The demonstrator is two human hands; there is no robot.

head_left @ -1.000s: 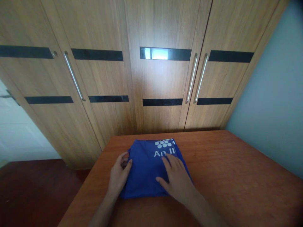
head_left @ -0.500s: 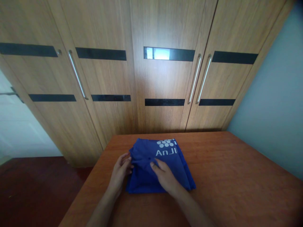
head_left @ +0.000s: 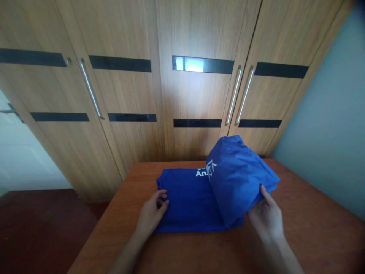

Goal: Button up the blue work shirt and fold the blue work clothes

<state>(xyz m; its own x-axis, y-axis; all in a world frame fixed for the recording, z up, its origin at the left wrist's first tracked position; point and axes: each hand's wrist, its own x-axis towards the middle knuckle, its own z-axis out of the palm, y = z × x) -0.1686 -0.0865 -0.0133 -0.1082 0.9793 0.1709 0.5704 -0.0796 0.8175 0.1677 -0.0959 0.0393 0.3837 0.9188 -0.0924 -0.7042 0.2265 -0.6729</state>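
**Blue printed garment on table: one half lifted, both hands engaged**

Item and position: a blue garment (head_left: 188, 198) lies on the near left part of a reddish-brown wooden table (head_left: 313, 228), close to the table's far edge. Its left portion rests flat on the surface. Its right portion is raised off the table and folded over, billowing up towards the wardrobe.

Markings: white print on the flat portion (head_left: 200, 173) reads "An". The rest of the word is covered by the lifted fold. A row of white shapes above it is cut off the same way. The lifted fold bears a white triangular mark and further letters, too creased to read.

Left hand (head_left: 151, 215): set on the garment's near left edge, with thumb and forefinger curled together and pinching the cloth there.

Right hand (head_left: 266, 219): gripping the outer edge of the lifted fold, with the thumb on top and the fingers hidden beneath the fabric.

Surroundings: a wood-grain wardrobe (head_left: 128, 87) stands directly behind the table, with black horizontal strips and long metal handles (head_left: 90, 89). One strip reflects a bright light (head_left: 192, 64). A pale blue-grey wall (head_left: 336, 125) runs along the right. Dark red floor (head_left: 37, 228) shows at the left.

Obstructions: the raised fold screens part of the print and the lower wardrobe doors behind it.
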